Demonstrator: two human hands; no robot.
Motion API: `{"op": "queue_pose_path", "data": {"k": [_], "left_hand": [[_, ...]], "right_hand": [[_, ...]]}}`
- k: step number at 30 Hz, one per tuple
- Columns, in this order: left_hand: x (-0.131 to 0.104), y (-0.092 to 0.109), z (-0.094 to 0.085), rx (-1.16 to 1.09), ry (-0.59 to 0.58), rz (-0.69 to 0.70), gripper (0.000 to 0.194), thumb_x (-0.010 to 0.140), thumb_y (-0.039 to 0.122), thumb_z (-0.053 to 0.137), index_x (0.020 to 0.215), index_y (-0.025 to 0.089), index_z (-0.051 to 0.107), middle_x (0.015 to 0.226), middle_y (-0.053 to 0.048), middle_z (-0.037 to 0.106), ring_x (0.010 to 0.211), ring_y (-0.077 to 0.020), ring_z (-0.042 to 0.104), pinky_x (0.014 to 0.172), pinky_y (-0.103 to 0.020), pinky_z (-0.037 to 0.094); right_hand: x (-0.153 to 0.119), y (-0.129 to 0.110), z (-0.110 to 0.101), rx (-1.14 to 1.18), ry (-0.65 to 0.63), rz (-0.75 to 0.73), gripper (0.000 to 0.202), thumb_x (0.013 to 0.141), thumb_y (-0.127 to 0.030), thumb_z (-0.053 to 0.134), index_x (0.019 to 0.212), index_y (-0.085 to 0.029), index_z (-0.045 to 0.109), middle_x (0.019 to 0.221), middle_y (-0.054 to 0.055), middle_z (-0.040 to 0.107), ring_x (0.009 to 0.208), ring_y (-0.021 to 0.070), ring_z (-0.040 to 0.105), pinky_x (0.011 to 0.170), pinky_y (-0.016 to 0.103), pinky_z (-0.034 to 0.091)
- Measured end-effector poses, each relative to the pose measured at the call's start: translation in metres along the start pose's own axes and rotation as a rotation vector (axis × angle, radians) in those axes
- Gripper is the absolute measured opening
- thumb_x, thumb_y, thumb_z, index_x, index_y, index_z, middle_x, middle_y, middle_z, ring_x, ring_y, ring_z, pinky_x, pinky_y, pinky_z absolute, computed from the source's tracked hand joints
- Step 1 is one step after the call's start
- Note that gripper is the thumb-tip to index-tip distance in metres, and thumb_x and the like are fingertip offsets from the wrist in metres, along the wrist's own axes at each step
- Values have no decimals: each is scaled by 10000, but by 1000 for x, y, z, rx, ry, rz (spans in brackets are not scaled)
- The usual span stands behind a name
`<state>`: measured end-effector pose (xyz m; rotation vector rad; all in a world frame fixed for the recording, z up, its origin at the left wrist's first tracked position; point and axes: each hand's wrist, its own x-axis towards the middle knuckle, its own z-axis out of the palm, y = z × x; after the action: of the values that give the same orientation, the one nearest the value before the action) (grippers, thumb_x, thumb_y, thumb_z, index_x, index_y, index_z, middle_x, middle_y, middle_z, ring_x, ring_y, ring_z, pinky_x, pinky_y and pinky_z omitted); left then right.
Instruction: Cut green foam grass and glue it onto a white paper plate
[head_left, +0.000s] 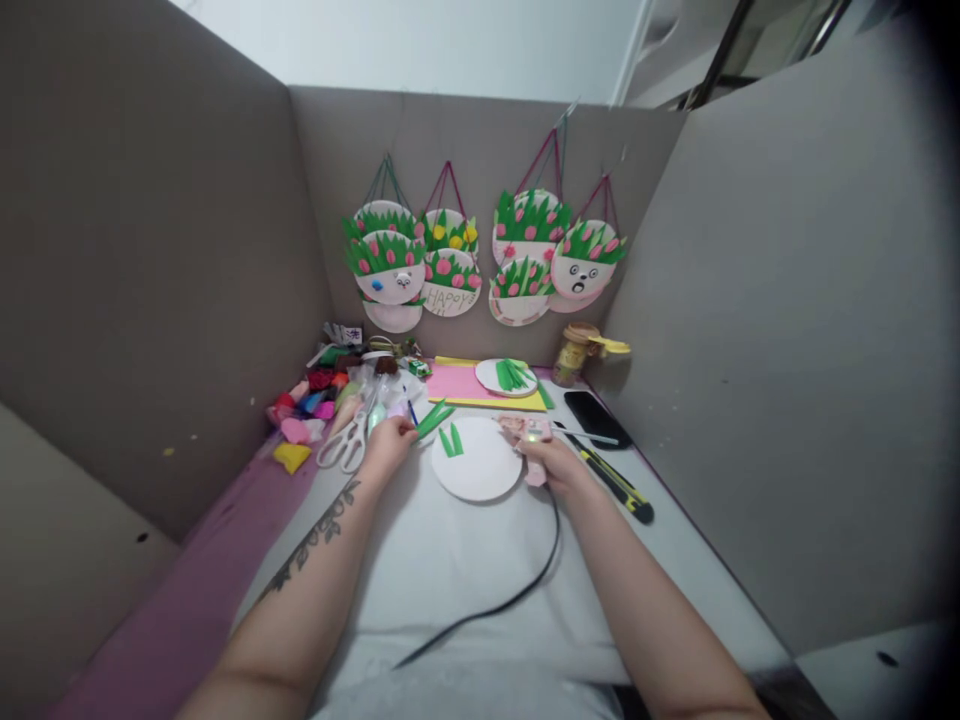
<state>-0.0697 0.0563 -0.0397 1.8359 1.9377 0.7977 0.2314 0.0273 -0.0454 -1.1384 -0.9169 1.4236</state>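
Note:
My left hand point(391, 442) pinches a few green paper leaves point(434, 420) just left of a white paper plate point(480, 478). Two more cut leaves point(451, 440) lie on that plate near its upper left edge. On the plate's right side, my right hand point(556, 464) grips a pink hot glue gun point(535, 472), its nozzle pointing left over the rim. A black cord point(517, 600) runs from the gun down across the white tabletop. Beyond the plate, a second white plate point(487, 375) carries a pile of green leaves point(513, 374).
White-handled scissors point(346, 446) and colourful craft scraps point(304, 410) lie at left. Pink paper point(453, 384) is at the back. On the right are a phone point(592, 415), a yellow-black cutter point(619, 484) and a jar point(572, 355). Decorated plates point(391, 268) hang on the grey partition.

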Motion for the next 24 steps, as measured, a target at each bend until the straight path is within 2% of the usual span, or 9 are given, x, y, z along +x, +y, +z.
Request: {"op": "queue_pose_path", "data": {"k": [3, 6, 9, 11, 13, 16, 19, 22, 24], "left_hand": [[-2, 1, -1, 103, 1, -32, 198, 808, 257, 593, 949, 179, 707, 949, -110, 735, 928, -272, 664, 720, -321, 437], [-4, 4, 0, 213, -5, -46, 279, 843, 279, 551, 1063, 202, 704, 1043, -131, 731, 993, -297, 654, 732, -331, 436], [-6, 7, -1, 243, 15, -12, 300, 862, 284, 534, 1090, 193, 705, 1009, -147, 734, 990, -308, 657, 748, -339, 435], [-8, 10, -3, 193, 75, 4, 293, 865, 278, 532, 1078, 185, 711, 976, -144, 736, 977, -304, 658, 755, -340, 434], [-8, 14, -5, 51, 141, 20, 268, 862, 276, 533, 1028, 176, 718, 943, -122, 734, 942, -277, 655, 745, -323, 435], [-10, 22, -3, -349, 159, -21, 195, 819, 269, 560, 894, 152, 698, 801, -67, 703, 747, -192, 626, 637, -266, 420], [-16, 33, 5, -756, 20, -152, 159, 745, 264, 624, 834, 138, 664, 645, -15, 616, 519, -104, 489, 485, -224, 317], [-28, 44, 18, -973, -166, -203, 192, 704, 309, 687, 778, 137, 645, 566, 21, 523, 448, -68, 382, 430, -223, 210], [-38, 49, 29, -1008, -221, -193, 242, 676, 340, 734, 656, 155, 580, 518, 48, 451, 440, -59, 357, 432, -222, 202]], "right_hand": [[-1, 1, 5, -103, 69, -59, 299, 514, -231, 794, 799, -160, 740, 858, 73, 758, 749, 215, 675, 653, 296, 521], [1, 1, 5, -40, 102, -136, 288, 517, -246, 791, 791, -177, 737, 881, 69, 756, 799, 221, 679, 696, 297, 526], [3, 2, 5, 5, 116, -167, 322, 498, -235, 796, 806, -172, 726, 889, 81, 752, 822, 233, 680, 702, 297, 529], [3, 3, 5, 14, 118, -159, 347, 507, -243, 805, 832, -167, 711, 899, 79, 745, 809, 219, 681, 661, 276, 527], [1, 3, 5, 37, 62, -123, 379, 547, -295, 815, 883, -181, 681, 921, 61, 731, 770, 199, 688, 600, 260, 526], [-6, 2, 9, 45, -106, -63, 432, 647, -432, 782, 977, -204, 621, 865, 39, 713, 634, 170, 678, 515, 257, 514], [-15, 2, 21, -36, -197, -65, 467, 665, -484, 759, 989, -183, 610, 680, 0, 659, 465, 122, 582, 447, 233, 458], [-23, 7, 40, -107, -124, -141, 451, 594, -418, 793, 937, -175, 629, 670, -15, 642, 457, 101, 529, 459, 231, 445], [-26, 12, 52, -145, -59, -209, 426, 575, -381, 788, 922, -183, 639, 760, 4, 677, 514, 109, 546, 496, 240, 457]]}}
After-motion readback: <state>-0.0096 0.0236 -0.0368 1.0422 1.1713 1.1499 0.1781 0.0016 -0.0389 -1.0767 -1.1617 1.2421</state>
